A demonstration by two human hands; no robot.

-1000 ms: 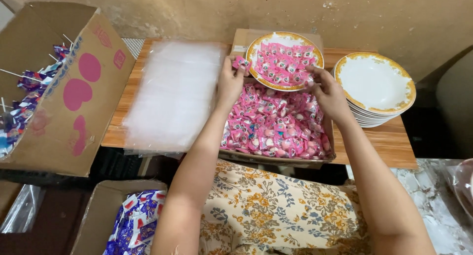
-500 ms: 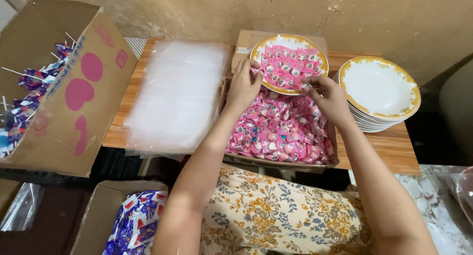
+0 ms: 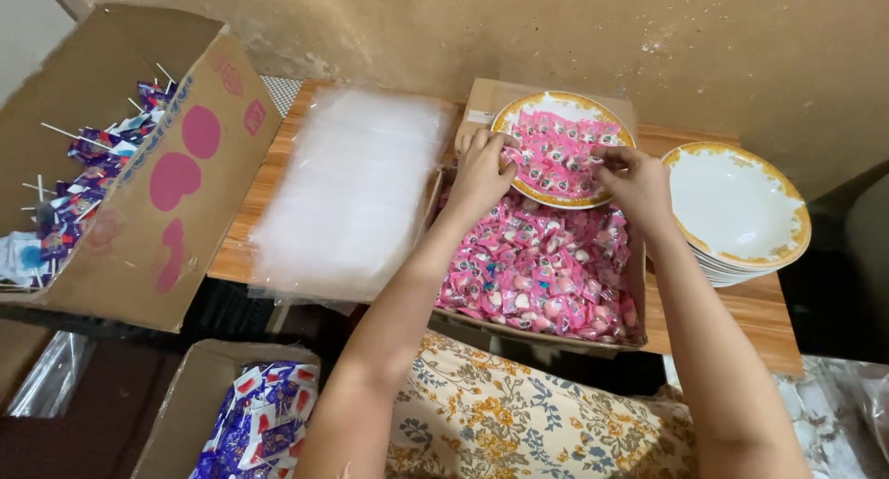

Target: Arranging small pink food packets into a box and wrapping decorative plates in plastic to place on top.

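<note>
Table: low wooden table [image 3: 741,317] against a rough plaster wall; its surface is mostly covered.
Candy box: open cardboard box [image 3: 639,298] at table centre, full of pink wrapped candies [image 3: 542,275].
Filled plate: gold-rimmed plate [image 3: 519,109] resting on the far end of the candy box, heaped with the same pink candies.
Empty plates: stack of white gold-rimmed plates [image 3: 736,201] just right of the candy box, top one bare.
Bags: pile of clear plastic bags [image 3: 352,192] left of the candy box, touching its side.
Left carton: large cardboard carton [image 3: 176,192] with pink shapes, tipped on its side, lollipops [image 3: 83,178] inside.
Floor box: box of blue and red wrapped sweets [image 3: 259,419] below the table edge.
Obstruction: both forearms cross over the candy box and hide part of the candies.
Left hand: left hand [image 3: 482,169] at the plate's left rim, fingers curled and nearly closed on candies there; exact grip cannot be made out.
Right hand: right hand [image 3: 634,178] at the plate's right rim, fingertips pinched together over candies.
</note>
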